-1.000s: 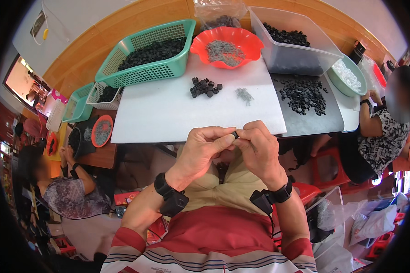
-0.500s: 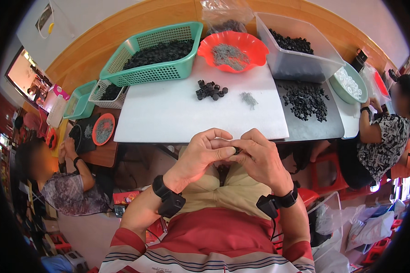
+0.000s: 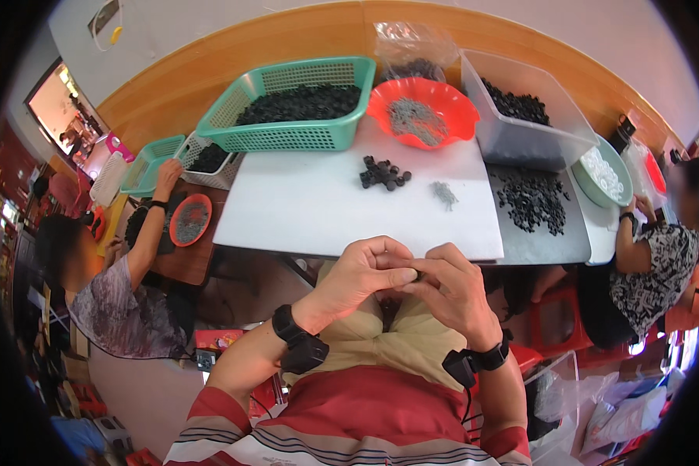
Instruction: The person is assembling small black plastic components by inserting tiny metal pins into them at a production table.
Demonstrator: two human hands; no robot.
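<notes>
Clearly my left hand (image 3: 363,273) and right hand (image 3: 450,286) pinch one small black part (image 3: 416,273) off the counter (image 3: 326,203); fumbling drops it into my lap.

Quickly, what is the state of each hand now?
Left hand: fingers pinched shut on a small black part.
Right hand: fingers closed on the same part.

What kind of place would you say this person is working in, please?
Probably a small hand-assembly workshop: a green basket and clear bin full of small black parts, and co-workers seated at neighbouring tables with similar trays.
</notes>
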